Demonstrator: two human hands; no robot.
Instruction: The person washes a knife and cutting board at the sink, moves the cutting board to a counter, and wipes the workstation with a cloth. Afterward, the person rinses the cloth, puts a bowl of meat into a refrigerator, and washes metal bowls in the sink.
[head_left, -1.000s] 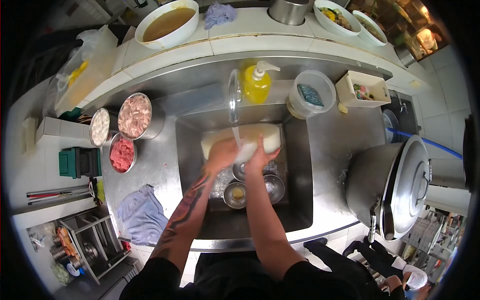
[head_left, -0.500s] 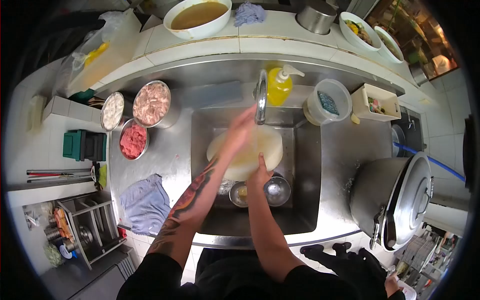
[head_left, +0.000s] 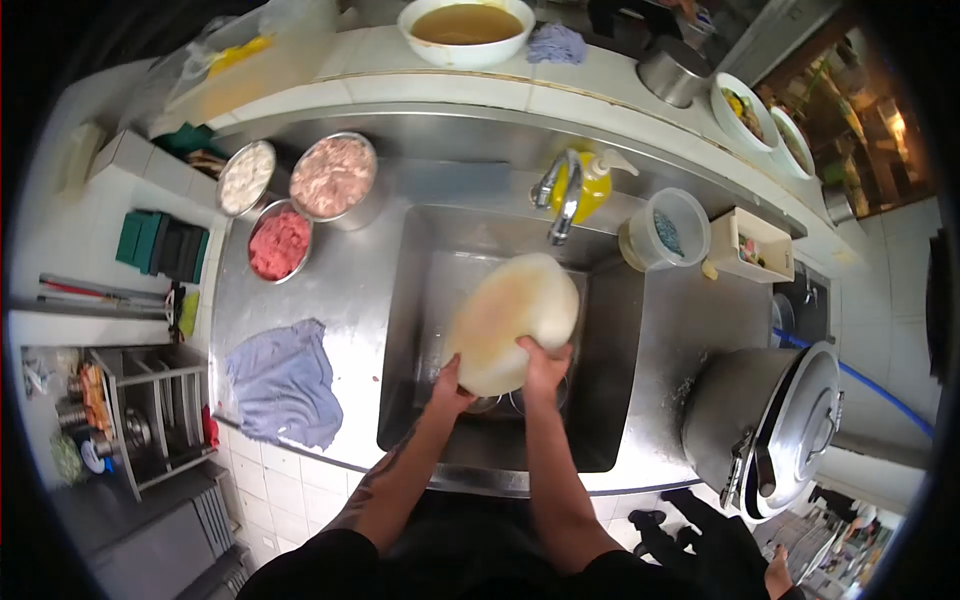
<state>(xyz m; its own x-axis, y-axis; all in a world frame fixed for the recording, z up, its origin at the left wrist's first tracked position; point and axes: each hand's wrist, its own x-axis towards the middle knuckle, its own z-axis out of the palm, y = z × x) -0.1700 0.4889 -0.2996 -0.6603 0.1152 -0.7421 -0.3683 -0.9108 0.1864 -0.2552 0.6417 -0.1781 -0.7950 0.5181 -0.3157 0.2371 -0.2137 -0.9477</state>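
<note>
Now left hand [head_left: 451,387], away from faucet [head_left: 568,200], joins right hand [head_left: 545,368], both half-curled, gripping pale oval vessel [head_left: 515,318].

Wide-angle view under bright, cool white light. Straight edges bow toward the margins, as along the tiled ledge [head_left: 430,90], and a black vignette closes the corners. Strong glare whitens the steel counter [head_left: 350,300] to the left of the sink [head_left: 610,370], whose right and near walls lie in shadow. The pale block [head_left: 510,320] is brightly lit; the left hand [head_left: 452,386] and right hand [head_left: 545,368] appear fairly sharp. Warm orange light glows at upper right, while the upper left is dim. Black sleeves [head_left: 325,565] lose detail; the lower right margin is indistinct.
</note>
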